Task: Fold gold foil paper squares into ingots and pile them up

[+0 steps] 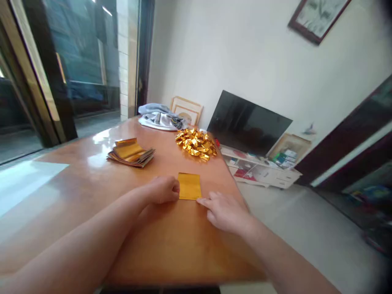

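Observation:
A sheet of gold foil paper (190, 186) lies flat on the wooden table, a darker strip along its far edge. My left hand (165, 190) is closed, its curled fingertips at the sheet's left edge. My right hand (225, 210) reaches in from the right with the index finger stretched out to the sheet's lower right corner; the other fingers are partly bent and hold nothing visible. Farther off on the left sits a stack of gold foil sheets (130, 153). A heap of folded gold foil pieces (196, 143) is at the far right of the table.
Folded clothes (161, 116) lie at the table's far end, with framed pictures (186, 109) leaning behind them. The table's right edge runs close to my right arm. Beyond it are a television (248, 122) and a low white cabinet (265, 173).

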